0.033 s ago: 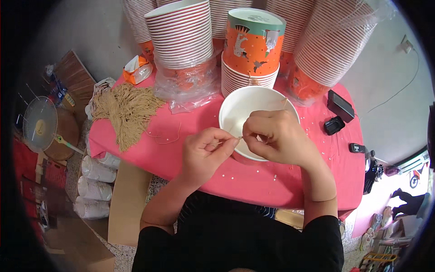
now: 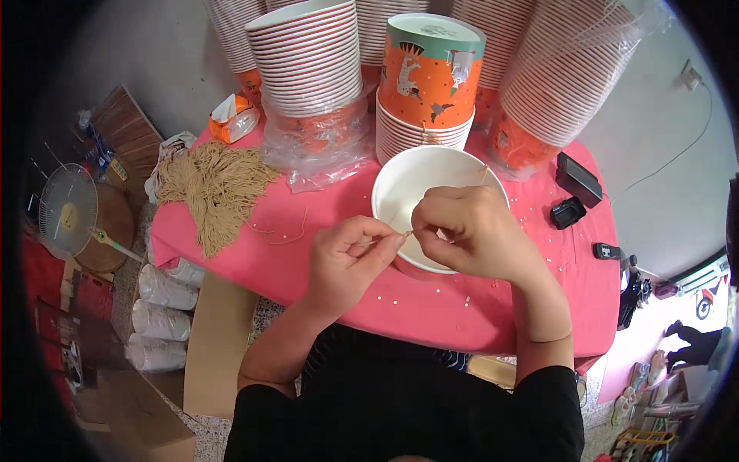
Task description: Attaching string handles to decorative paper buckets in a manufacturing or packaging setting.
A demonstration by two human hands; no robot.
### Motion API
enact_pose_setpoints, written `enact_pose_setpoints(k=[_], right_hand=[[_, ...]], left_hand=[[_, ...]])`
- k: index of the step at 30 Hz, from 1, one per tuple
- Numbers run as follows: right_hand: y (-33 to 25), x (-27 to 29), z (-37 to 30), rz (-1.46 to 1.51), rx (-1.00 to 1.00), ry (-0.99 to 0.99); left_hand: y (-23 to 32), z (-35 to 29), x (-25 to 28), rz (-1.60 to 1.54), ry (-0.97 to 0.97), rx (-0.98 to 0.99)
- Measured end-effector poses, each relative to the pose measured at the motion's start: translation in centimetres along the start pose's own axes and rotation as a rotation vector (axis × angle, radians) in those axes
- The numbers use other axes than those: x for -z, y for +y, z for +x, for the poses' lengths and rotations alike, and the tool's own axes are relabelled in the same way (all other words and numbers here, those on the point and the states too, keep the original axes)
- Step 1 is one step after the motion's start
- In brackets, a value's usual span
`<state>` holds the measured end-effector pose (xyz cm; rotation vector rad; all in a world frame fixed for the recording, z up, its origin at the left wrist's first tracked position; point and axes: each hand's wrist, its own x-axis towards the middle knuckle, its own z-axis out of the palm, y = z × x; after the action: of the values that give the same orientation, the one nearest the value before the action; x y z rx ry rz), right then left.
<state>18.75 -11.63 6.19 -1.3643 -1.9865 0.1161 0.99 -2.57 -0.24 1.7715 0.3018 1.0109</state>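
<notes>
My left hand (image 2: 348,260) and my right hand (image 2: 481,235) meet over the near side of a white paper bucket (image 2: 394,179). Both are closed in pinches on a thin tan string (image 2: 408,233), whose short stretch shows between the fingertips. Its end inside my right fingers is hidden. On the bucket's far right rim, a piece of tan cord (image 2: 486,174) pokes up. Part of the bucket's inside and right wall lies behind my right hand. Away to the left lies a big bundle of tan strings (image 2: 219,185), with a loose strand beside it.
Tall stacks of paper buckets (image 2: 308,65) line the table's back, some in clear plastic. An orange and green bucket (image 2: 435,81) stands upside down on one stack. Small white bits dot the pink tablecloth (image 2: 531,308). A black box (image 2: 579,180) sits at the right edge.
</notes>
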Motion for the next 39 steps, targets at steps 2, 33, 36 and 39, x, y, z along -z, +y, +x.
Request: enact_pose_setpoints(k=[2, 33, 36, 39], right_hand=[[0.0, 0.0, 0.0, -0.043, 0.001, 0.023], [-0.6, 1.3, -0.2, 0.026, -0.085, -0.04], [0.2, 0.8, -0.1, -0.08, 0.124, 0.058], [-0.5, 0.8, 0.0, -0.245, 0.245, 0.113]], left_hand=[[0.1, -0.1, 0.0, -0.053, -0.008, 0.04], [0.1, 0.9, -0.3, -0.208, -0.024, -0.021], [-0.1, 0.6, -0.3, -0.213, -0.045, -0.055], [0.4, 0.6, 0.1, 0.005, -0.083, -0.135]])
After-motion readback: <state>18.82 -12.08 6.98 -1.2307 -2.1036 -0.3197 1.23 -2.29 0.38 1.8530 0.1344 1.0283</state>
